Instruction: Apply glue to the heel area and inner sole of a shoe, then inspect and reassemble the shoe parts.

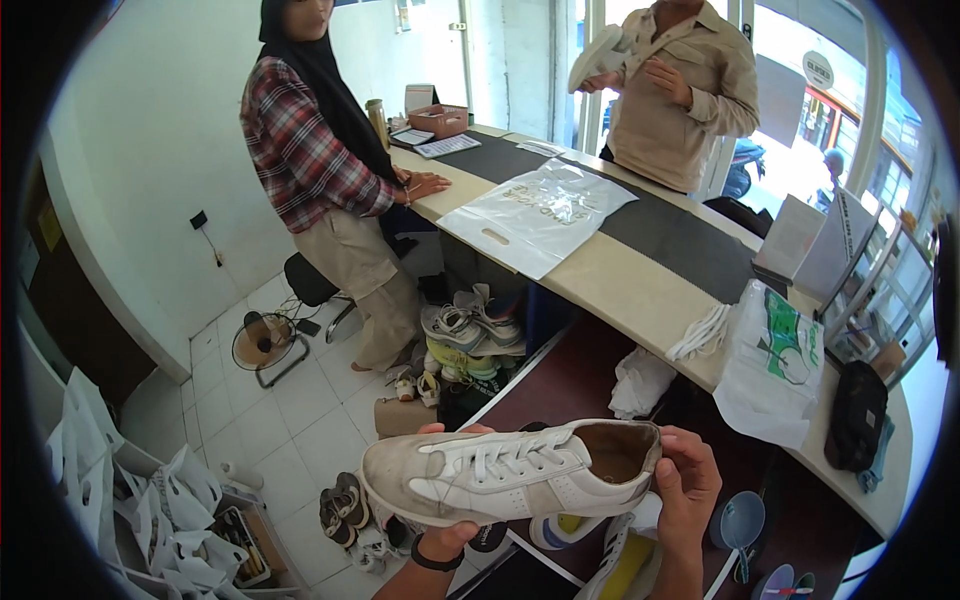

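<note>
A white lace-up sneaker [515,480] with beige suede on the toe and side lies level in front of me, its toe to the left and its opening to the right. My left hand [452,538], a black band on its wrist, grips it from below near the front; fingertips show over the far edge. At the heel, my right hand [688,485] pinches the collar, with the thumb on the near side. Beneath the sneaker, partly hidden by it, are a striped shoe [618,565] with something yellow inside and another white shoe [553,532].
Behind a long counter [590,270] a person [680,100] holds a light shoe; another person [320,150] leans on its left end. A white plastic bag [540,215] lies there. Shoes crowd the shelf [470,335] and floor. A fan [268,340] stands left; blue dipper [738,520], right.
</note>
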A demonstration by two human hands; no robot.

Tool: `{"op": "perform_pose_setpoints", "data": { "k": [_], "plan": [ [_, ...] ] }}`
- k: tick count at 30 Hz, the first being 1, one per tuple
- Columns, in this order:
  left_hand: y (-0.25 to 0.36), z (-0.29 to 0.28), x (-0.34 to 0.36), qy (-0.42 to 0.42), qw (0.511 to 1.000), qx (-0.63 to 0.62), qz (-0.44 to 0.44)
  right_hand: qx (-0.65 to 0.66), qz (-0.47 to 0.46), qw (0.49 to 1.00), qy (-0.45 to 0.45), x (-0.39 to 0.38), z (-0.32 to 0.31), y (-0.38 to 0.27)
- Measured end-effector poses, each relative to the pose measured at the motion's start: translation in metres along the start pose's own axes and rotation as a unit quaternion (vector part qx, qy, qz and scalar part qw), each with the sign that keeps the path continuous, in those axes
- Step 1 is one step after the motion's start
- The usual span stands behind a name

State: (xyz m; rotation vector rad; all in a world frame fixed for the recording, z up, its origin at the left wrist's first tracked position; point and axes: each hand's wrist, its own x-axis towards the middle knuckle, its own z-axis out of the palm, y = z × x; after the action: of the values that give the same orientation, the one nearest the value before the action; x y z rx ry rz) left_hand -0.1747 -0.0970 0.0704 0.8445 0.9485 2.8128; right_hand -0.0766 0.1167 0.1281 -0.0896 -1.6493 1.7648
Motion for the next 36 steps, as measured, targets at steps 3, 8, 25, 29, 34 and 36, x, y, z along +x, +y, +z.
{"op": "perform_pose_setpoints", "data": {
  "k": [3, 8, 25, 29, 34, 36],
  "plan": [
    [0.003, 0.0, 0.002, 0.025, 0.999, -0.004, -0.023, -0.058, 0.031, 0.998, -0.003, 0.001, 0.002, -0.006],
    [0.011, 0.007, 0.002, 0.086, 0.992, -0.029, -0.087, -0.114, 0.009, 0.992, -0.049, 0.004, 0.003, -0.014],
    [0.009, -0.001, 0.004, 0.129, 0.978, -0.045, -0.16, -0.128, 0.035, 0.989, -0.067, -0.009, 0.005, -0.012],
    [0.003, -0.012, 0.002, 0.111, 0.975, -0.027, -0.191, -0.136, 0.024, 0.988, -0.07, -0.023, 0.014, -0.011],
    [-0.013, -0.009, -0.008, 0.168, 0.964, -0.016, -0.205, -0.207, 0.036, 0.969, -0.131, -0.042, 0.027, -0.014],
    [-0.023, -0.004, -0.006, 0.147, 0.957, -0.126, -0.216, -0.246, 0.015, 0.961, -0.126, -0.044, 0.029, -0.017]
  ]
}}
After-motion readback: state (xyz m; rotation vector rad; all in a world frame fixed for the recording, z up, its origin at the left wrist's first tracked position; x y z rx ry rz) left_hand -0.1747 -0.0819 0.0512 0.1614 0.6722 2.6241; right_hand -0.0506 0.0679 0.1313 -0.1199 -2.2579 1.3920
